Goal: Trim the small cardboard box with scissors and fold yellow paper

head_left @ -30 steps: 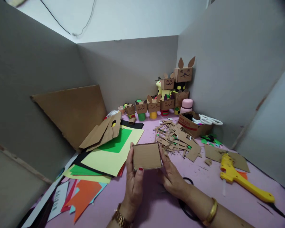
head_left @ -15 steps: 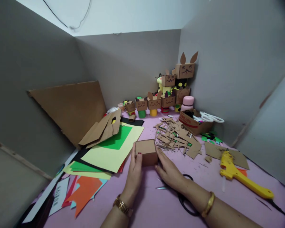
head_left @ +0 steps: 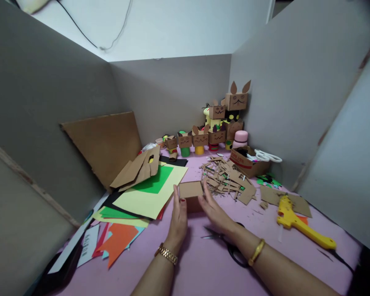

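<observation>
A small brown cardboard box [head_left: 191,193] rests on the pink table [head_left: 203,263]. My left hand [head_left: 179,218] lies flat against its left side, fingers stretched out. My right hand [head_left: 214,207] presses flat against its right side, fingers straight as well. Black-handled scissors [head_left: 231,246] lie on the table partly under my right wrist.
Coloured paper sheets [head_left: 148,191] and cardboard pieces [head_left: 138,168] lie left. A scrap pile [head_left: 226,179], a yellow glue gun [head_left: 299,224], a carton with white scissors [head_left: 249,160] and cardboard animal figures [head_left: 216,123] stand right and behind. Grey partition walls enclose the table.
The box was held up facing me; it has come down onto the table, and both hands now lie flat against its sides.
</observation>
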Available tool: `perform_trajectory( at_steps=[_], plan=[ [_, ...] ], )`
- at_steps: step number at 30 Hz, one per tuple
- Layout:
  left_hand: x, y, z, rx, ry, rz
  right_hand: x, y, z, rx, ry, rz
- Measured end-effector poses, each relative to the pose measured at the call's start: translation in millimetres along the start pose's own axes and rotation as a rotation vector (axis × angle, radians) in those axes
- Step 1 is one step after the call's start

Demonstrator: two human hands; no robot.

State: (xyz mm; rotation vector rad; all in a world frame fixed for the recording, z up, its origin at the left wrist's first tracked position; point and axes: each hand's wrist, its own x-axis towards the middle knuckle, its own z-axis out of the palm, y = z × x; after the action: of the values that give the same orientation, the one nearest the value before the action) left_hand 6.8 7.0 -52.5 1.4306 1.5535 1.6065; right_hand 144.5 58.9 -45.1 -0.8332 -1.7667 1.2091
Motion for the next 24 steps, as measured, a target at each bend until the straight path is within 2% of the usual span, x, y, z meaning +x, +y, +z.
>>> perform_trajectory(
  at_steps=[3,8,13,17,19,21,24],
  plan=[
    [0,1,0.5,0.012,-0.022,0.012,0,-4,5,-0.027,-0.081,-0.027],
    [6,-6,-0.5,0.033,0.053,0.02,2,2,4,-0.021,-0.088,0.0],
    [4,-12,-6.6,0.063,0.204,0.1,-6,-2,-20,-0.036,0.155,0.045],
    [-1,-11,-12.1,0.116,0.329,0.241,-52,-6,-46,-0.194,0.18,0.027],
    [-4,-7,-12.3,0.154,0.354,0.29,-83,-2,-52,-0.397,0.114,-0.027],
    [-8,-2,-11.7,0.197,0.345,0.318,-111,3,-53,-0.574,-0.029,-0.064],
    [-16,9,-13.6,0.273,0.302,0.323,-133,8,-49,-0.75,-0.112,-0.079]
  ],
)
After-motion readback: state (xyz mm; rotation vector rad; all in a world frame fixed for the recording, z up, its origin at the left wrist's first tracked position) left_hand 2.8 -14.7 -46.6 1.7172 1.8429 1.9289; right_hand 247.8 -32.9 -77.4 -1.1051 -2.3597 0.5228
